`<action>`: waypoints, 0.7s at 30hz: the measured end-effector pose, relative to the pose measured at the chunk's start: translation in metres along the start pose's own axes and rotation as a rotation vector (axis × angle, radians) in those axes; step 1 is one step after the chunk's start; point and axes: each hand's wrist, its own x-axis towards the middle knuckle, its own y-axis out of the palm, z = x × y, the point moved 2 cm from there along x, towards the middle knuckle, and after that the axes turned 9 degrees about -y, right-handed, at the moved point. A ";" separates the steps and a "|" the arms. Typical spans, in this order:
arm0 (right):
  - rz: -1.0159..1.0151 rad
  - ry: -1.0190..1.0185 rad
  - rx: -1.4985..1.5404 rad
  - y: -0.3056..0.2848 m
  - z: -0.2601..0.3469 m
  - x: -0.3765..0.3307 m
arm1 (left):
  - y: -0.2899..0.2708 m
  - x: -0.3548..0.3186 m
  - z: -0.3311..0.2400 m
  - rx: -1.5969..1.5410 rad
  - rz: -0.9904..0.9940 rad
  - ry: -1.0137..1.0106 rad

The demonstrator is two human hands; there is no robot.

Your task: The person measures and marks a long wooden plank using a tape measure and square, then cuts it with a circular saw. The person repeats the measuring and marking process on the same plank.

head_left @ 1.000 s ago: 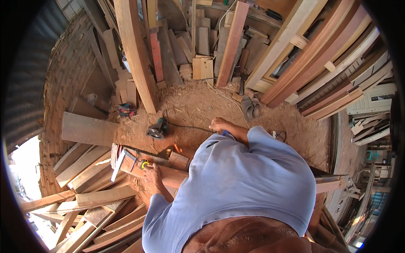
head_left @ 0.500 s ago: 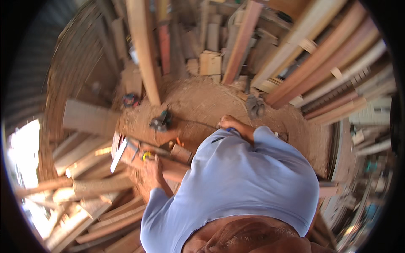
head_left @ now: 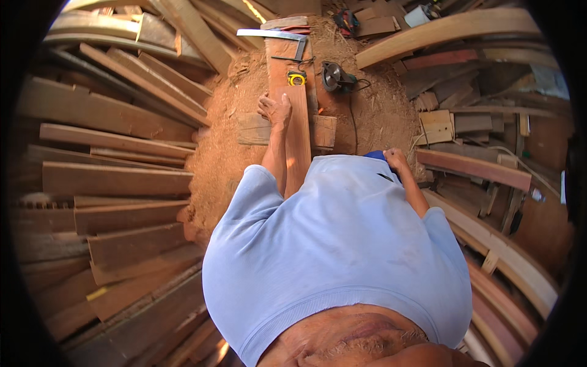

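My left hand point(head_left: 276, 111) lies at the left edge of a long reddish-brown plank point(head_left: 298, 131). Its thumb is over the wood and its fingers are apart, bent loosely off to the side. Just beyond the plank's far end sits a yellow and black tape measure point(head_left: 296, 78). Farther off, a metal framing square point(head_left: 257, 33) and a dark sliding bevel or small square point(head_left: 299, 50) rest on the board below. At my right hip, my right hand point(head_left: 396, 159) is closed at a bit of blue cloth point(head_left: 376, 155); its fingertips are partly hidden.
A dark circular saw point(head_left: 336, 77) with a trailing cord stands on the sawdust-covered ground right of the board. A short wooden crosspiece point(head_left: 324, 132) lies under the plank. Stacked timber point(head_left: 122, 177) lines the left side, and more beams point(head_left: 477, 168) lean at the right.
My view and body have turned left, bringing the plank and tools to the middle in front of me. The left hand stays by the plank and the right stays at my hip.
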 end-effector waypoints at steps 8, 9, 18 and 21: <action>0.125 -0.296 -0.036 -0.019 0.163 0.125 | -0.041 -0.114 0.078 0.041 0.092 -0.006; 0.134 -0.370 -0.069 -0.016 0.187 0.142 | -0.046 -0.125 0.079 0.036 0.104 -0.058; 0.273 -0.766 -0.468 0.043 0.380 0.262 | -0.058 -0.217 0.027 0.333 0.144 -0.264; 0.279 -0.932 -0.682 0.068 0.431 0.276 | -0.046 -0.213 0.018 0.374 0.021 -0.342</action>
